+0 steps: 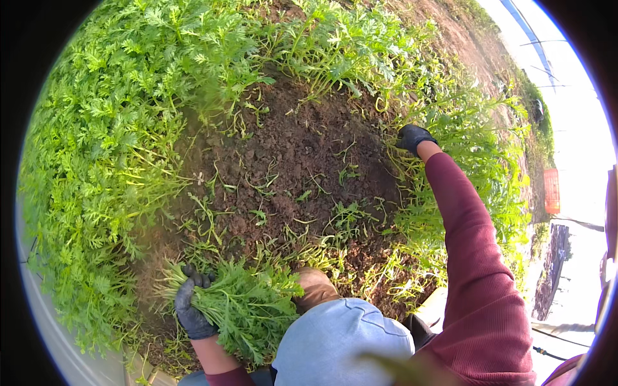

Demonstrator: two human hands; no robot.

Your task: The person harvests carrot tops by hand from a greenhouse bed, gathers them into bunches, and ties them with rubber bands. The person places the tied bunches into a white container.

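Observation:
Held low at the left, a bunch of leafy greens (248, 305) with jagged leaves lies across my left hand (193, 309). That hand wears a dark grey glove and its fingers wrap round the pale stems, whose thin stringy ends stick out to the left. My right arm reaches far up to the right. At its end my right hand (415, 138), in a black glove, is curled low among the standing greens (460, 128) at the edge of the bare soil. The leaves and the glove hide what is between its fingers.
Dense green plants (84, 174) fill the left side. Brown soil (290, 148) with scattered cut stems and leaves lies in the middle. Below are a brown boot tip (315, 284) and a rounded light-blue cloth shape (344, 344). An orange crate (552, 191) stands far right.

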